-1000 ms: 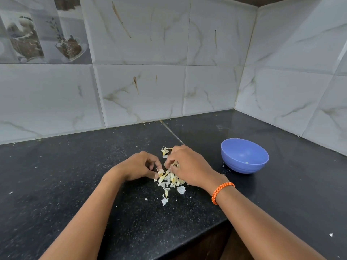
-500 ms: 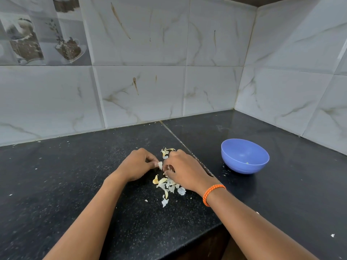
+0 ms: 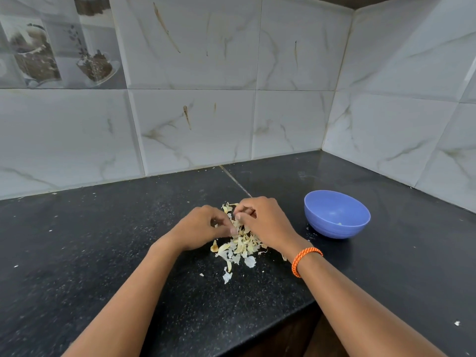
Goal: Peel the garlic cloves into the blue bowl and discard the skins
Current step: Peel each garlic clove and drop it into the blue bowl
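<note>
The fingers (image 3: 238, 216) of the right hand (image 3: 265, 222) are curled inward over the heap of garlic skins (image 3: 240, 244), their tips bunched together among the flakes; whether they pinch a clove or only skin cannot be told. The left hand (image 3: 201, 229) faces it with fingers curled too, thumb tip touching the heap's left side, and what it grips is hidden. Both hands meet above the heap, near the middle of the black countertop (image 3: 103, 240). The counter's front edge runs just below the forearms and steps back on the right. Tiled walls close the far side and the right side, forming a corner. Bare counter lies to the left of the hands and between the heap and the far wall. The blue bowl (image 3: 337, 215) stands upright to the right of the right hand, apart from it, mouth open upward, a small pale bit inside. The heap stretches lengthwise from far to near, loose flakes trailing toward the front edge. An orange bracelet (image 3: 305, 258) circles the right wrist.
</note>
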Demonstrator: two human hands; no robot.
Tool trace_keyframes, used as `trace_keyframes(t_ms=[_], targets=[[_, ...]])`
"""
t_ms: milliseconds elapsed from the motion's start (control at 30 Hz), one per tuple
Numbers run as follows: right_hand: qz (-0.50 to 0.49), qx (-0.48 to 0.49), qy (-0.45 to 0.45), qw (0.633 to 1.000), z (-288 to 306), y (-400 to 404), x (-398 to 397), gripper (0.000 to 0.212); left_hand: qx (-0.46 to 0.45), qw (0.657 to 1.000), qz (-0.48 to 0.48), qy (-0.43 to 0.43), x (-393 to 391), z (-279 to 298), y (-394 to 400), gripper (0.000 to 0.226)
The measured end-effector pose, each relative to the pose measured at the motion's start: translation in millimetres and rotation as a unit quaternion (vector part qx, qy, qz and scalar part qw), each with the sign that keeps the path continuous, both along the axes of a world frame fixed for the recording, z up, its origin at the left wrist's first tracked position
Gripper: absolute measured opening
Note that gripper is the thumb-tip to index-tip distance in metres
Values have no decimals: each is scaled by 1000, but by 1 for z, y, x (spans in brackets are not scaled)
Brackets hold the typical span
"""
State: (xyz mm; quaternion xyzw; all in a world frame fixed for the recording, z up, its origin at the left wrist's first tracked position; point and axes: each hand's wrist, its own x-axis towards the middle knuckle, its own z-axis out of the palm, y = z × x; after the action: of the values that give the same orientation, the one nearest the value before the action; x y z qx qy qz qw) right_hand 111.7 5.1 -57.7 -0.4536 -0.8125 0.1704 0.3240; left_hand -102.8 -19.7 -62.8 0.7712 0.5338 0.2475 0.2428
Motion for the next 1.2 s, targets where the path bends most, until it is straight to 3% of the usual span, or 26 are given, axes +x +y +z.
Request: trace_keyframes(t_ms=[133,233,300,500,633,733,867,967,1133,1200], targets=[[4,-14,-86,996,7,-11,9,15,11,999,2,30,12,-6,-2,15],[17,-21,-109,994,8,-20,15,13,12,1000,-12,21,18,-7,-3,33],[24,-25,-114,993,5,-25,16,12,6,1000,-8,23,18,-8,-3,22],[6,-21,-52,998,-5,-25,22,16,30,999,24,-38,14,-3,-7,11],[25,-34,36,998,-8,-26,21,20,48,992,51,-106,13,-1,-7,7],[38,-40,71,996,-7,-26,18,20,67,988,51,-130,23,-3,-9,11],[4,-33,140,990,-8,-21,21,5,78,978,66,-184,33,-2,-12,23],[10,-67,194,979,-10,-18,29,9,96,977,59,-183,38,-1,-13,26],[12,-28,127,991,-12,-17,38,7,126,978,52,-160,47,-7,-13,25],[-18,23,83,996,-6,-16,45,9,150,978,60,-133,50,-10,-11,13]])
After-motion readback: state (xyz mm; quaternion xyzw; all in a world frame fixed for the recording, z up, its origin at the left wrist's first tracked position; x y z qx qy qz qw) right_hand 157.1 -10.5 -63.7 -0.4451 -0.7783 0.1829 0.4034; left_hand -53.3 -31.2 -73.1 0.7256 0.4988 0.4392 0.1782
